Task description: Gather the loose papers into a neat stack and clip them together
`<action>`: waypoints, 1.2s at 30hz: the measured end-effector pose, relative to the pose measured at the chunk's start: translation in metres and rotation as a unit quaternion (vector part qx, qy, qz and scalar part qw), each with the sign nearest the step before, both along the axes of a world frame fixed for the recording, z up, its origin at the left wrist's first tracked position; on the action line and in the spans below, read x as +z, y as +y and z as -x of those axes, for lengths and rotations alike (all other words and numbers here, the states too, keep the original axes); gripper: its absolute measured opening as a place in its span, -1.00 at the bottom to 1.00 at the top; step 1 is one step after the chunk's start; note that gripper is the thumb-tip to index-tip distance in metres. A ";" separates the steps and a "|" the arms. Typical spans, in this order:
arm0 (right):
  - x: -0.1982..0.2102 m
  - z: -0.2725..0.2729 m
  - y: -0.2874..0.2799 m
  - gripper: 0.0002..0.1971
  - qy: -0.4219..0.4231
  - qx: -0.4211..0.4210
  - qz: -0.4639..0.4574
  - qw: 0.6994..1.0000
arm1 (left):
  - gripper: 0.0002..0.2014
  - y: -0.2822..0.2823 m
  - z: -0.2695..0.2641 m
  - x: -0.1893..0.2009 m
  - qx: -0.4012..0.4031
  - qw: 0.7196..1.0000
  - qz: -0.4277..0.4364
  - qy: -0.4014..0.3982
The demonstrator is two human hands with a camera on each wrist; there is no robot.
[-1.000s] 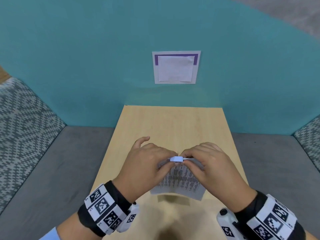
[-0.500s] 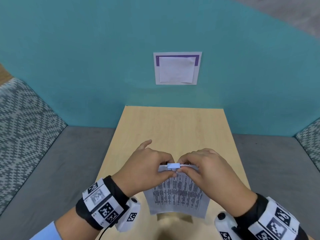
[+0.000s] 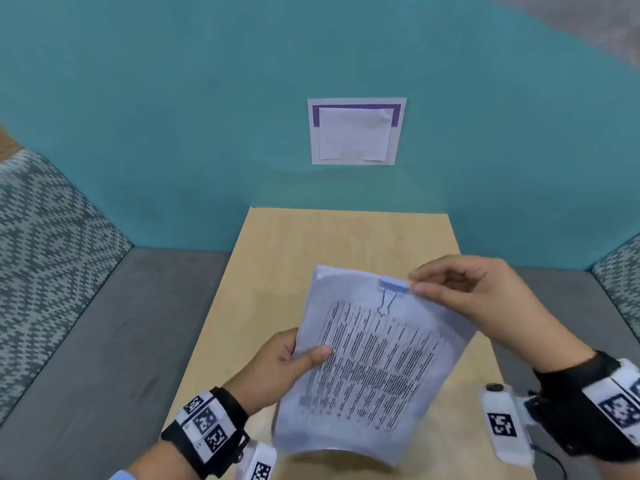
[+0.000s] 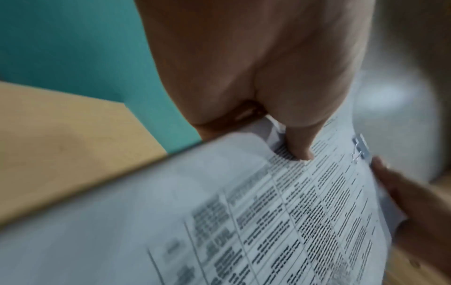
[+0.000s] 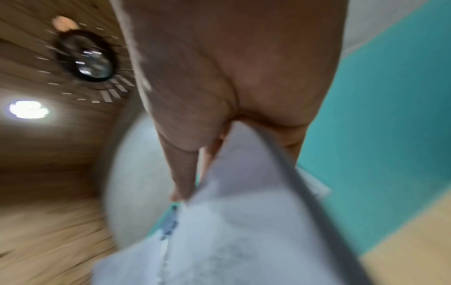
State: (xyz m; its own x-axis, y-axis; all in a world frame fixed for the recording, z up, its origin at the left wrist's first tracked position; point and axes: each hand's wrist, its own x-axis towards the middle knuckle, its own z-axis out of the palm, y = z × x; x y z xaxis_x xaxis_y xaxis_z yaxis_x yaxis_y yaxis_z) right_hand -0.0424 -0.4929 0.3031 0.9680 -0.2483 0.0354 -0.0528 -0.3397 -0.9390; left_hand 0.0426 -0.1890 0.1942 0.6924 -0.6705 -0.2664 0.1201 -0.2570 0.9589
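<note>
**Clipped papers held above the tabletop**

From my head view I see the whole scene: the teal wall (image 3: 173, 116) with a notice (image 3: 356, 131) pinned to it, grey seats (image 3: 86, 341) on both sides, and the pale wooden tabletop (image 3: 311, 244) running from the wall toward me. The wrist views lose most of that. My left wrist view shows the printed table on the top sheet close up and the thumb pressing on it; my right wrist view is blurred and shows mainly the blank back of the sheets and a ceiling light.

The far half of the tabletop lies bare, and both its long edges are in sight with seat surface beyond them.

The papers (image 3: 374, 362) are one stack, lifted off the tabletop and tilted, with the lower end bowed. The clip (image 3: 393, 285) sits on the top edge, its wire handle folded flat onto the print.

My left hand (image 3: 277, 368) grips the stack's left edge, thumb on top and fingers hidden underneath. My right hand (image 3: 481, 299) pinches the top edge just right of the clip, thumb and forefinger closed on the paper, the other fingers curled.
</note>
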 end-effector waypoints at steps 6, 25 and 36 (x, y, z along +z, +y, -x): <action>-0.101 0.035 -0.008 -0.54 0.175 0.023 -0.302 0.937 | -0.56 -0.016 -0.023 -0.007 0.093 0.990 0.074 0.078; -0.248 0.018 0.029 -0.82 0.387 -0.047 -0.209 0.897 | -0.53 -0.013 -0.043 -0.165 0.099 0.950 -0.125 0.268; -0.312 -0.027 0.019 -0.55 0.430 -0.008 0.105 0.897 | -0.31 -0.036 -0.083 -0.194 0.109 0.951 -0.234 0.169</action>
State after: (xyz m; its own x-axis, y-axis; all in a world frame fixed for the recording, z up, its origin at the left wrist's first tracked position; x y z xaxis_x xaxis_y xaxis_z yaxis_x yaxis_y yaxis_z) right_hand -0.0158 -0.4742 -0.0087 0.6567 -0.3377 -0.6744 -0.7329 -0.4968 -0.4649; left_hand 0.1253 -0.2254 -0.0001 0.6232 -0.2737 -0.7326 0.5005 -0.5802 0.6426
